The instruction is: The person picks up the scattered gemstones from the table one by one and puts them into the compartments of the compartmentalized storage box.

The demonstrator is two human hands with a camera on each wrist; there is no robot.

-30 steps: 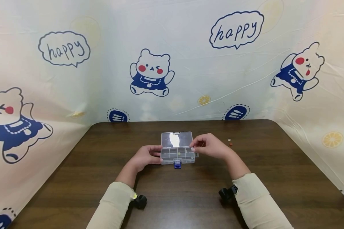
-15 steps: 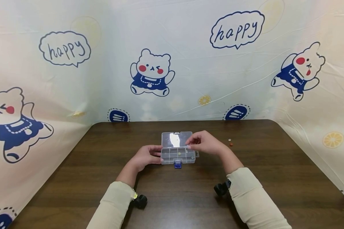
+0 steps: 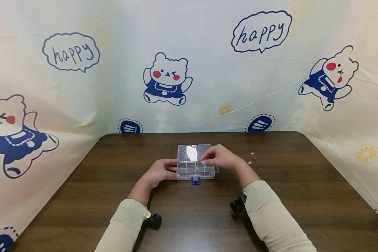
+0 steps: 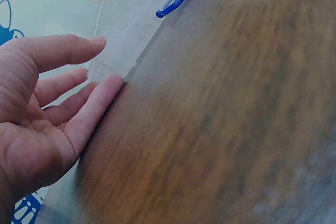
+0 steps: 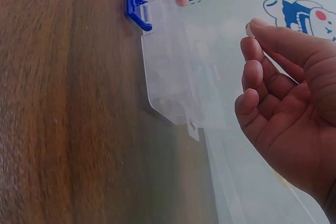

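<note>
Pinching a tiny whitish piece (image 5: 250, 30), the right hand (image 3: 219, 156) has the clear plastic, oblong compartment box (image 3: 182, 177), aligned nine-to-three, at seven o'clock; the left hand (image 3: 159, 173), fingers spread, grips its nine-o'clock end.

The head view looks forward and down from above the near side, well back, covering the surface (image 3: 189, 217) and the patterned cloth (image 3: 208, 80) beyond. The left wrist view, low and close beside the left hand (image 4: 44, 108), faces the left end of the plastic box (image 4: 131, 38), steeply tilted. The right wrist view, likewise tilted, looks closely past the right hand (image 5: 286, 93) from near right. All three share the box's blue latch (image 3: 195, 181).
</note>
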